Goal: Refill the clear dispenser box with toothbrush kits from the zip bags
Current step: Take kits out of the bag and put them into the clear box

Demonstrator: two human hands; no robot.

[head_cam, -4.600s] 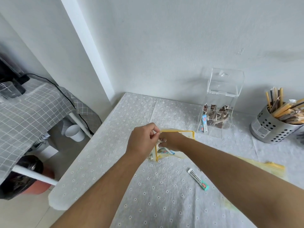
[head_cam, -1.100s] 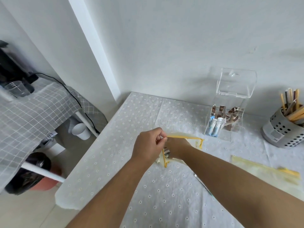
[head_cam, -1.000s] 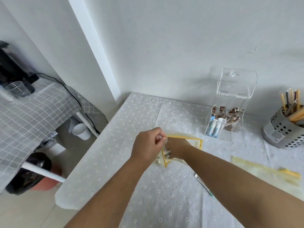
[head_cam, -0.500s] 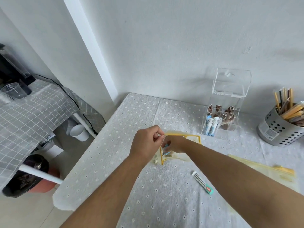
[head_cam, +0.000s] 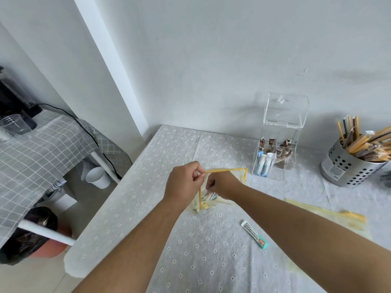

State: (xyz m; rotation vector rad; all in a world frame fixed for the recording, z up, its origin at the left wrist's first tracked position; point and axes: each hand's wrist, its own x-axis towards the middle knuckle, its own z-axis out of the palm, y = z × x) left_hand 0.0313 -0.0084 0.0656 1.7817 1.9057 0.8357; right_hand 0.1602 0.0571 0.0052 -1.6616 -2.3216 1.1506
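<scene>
1. Two hands meet above the middle of the bench (head_cam: 169, 149).
2. The left hand (head_cam: 184, 182) pinches the yellow rim of a zip bag (head_cam: 225, 170) in its grip, holding the mouth wide.
3. The right hand (head_cam: 224, 185) is inside that mouth, fingers curled down at the blue-and-white toothbrush kits (head_cam: 210, 195); I cannot tell whether its grip has one.
4. The clear dispenser box (head_cam: 277, 144) stands by the wall beyond the bag, lid up, with a few kits upright in its front left compartment.
5. One loose kit (head_cam: 255, 235) lies on the bench beside the right forearm, and a second zip bag (head_cam: 330, 214) lies flat further right.
</scene>
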